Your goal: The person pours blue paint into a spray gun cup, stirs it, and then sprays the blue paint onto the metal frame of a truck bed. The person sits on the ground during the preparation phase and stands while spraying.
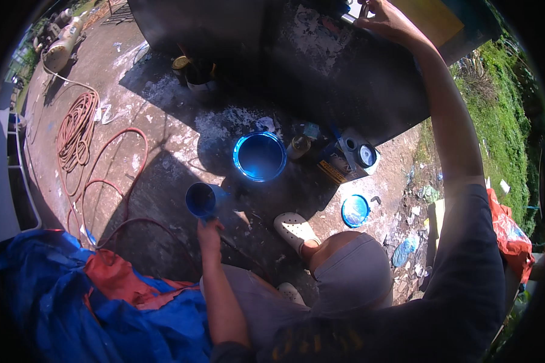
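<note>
Dark cloth sleeve (469, 254) nearest; our right hand (386, 21) clasped silvery object (353, 11) (kind unclear); left hand (210, 233), nearer blue-rimmed round bucket (235, 156) ahead-right, gripped blue cylindrical cup (200, 199).

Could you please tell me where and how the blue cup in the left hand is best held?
The blue cup is probably best gripped at its near side, approached from the lower edge of the view, as the left hand does: its round mouth faces the view, and a grip there leaves it unblocked. I cannot tell whether it has a handle.
</note>
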{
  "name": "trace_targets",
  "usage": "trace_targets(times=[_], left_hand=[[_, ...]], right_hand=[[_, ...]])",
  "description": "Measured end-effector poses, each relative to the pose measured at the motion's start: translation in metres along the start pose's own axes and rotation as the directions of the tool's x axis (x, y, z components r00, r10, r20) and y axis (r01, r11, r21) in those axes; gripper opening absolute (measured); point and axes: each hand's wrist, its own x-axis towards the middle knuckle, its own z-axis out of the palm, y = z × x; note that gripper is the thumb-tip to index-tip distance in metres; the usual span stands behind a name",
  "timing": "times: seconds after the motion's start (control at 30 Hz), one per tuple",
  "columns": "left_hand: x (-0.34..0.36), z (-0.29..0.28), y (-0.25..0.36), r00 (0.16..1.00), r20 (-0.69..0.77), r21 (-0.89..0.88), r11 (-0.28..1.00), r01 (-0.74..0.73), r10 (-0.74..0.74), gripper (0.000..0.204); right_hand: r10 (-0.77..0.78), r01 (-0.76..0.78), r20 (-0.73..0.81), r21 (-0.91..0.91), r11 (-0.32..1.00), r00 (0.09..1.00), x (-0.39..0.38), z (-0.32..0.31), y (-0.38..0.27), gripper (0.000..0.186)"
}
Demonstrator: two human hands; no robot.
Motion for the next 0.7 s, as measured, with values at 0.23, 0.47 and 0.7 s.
trace_targets(times=[0.23,0.47,0.7], left_hand=[[-0.006,-0.002,0.007,0.998,0.056,-0.054,0.998,0.030,-0.027,0.023],[-0.019,-0.009,0.004,0.998,0.042,-0.047,0.998,0.044,-0.042,0.025],[-0.024,-0.031,-0.010,0.996,-0.014,-0.071,0.994,0.082,-0.084,0.026]], right_hand=[[0.293,-0.425,0.434,0.246,0.871,0.852,-0.186,0.195,-0.086,0.050],[0.430,-0.446,0.125,0.160,0.881,0.894,-0.283,0.361,-0.045,0.048],[0.421,-0.470,0.220,0.271,0.840,0.880,-0.277,0.386,-0.043,0.051]])
